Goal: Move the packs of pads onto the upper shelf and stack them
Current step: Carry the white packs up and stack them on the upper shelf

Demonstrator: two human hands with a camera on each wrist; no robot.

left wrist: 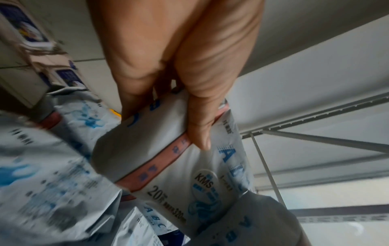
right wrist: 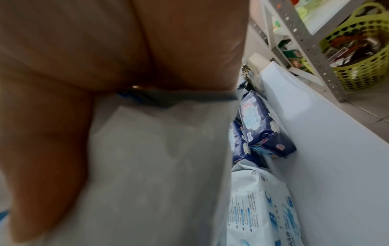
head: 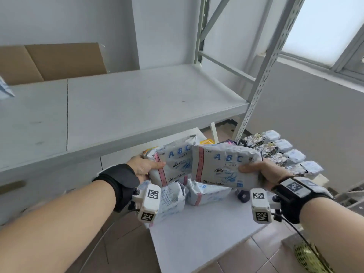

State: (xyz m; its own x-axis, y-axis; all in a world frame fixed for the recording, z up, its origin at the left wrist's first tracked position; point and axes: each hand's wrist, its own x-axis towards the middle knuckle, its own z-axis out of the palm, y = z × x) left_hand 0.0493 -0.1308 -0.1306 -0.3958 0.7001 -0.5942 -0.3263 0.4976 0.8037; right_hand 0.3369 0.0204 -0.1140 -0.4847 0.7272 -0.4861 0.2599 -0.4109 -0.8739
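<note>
My left hand (head: 144,168) grips a white ABC pack of pads (head: 174,162) by its left end, thumb on the front (left wrist: 200,133). My right hand (head: 260,171) holds a second white ABC pack (head: 222,166) by its right end, and that pack overlaps the first. Both packs hang in the air just below the front edge of the upper shelf (head: 137,107), above a low white surface (head: 201,233). More white packs (head: 204,193) lie on that surface under my hands. In the right wrist view the held pack (right wrist: 157,166) fills the picture beneath my palm.
A cardboard box (head: 55,62) stands at the shelf's back left. The perforated shelf post (head: 262,79) rises at the right front corner. Dark and white small packs (head: 279,152) lie in a row to the right. Dark blue packs (right wrist: 263,129) and a green basket (right wrist: 362,55) sit nearby.
</note>
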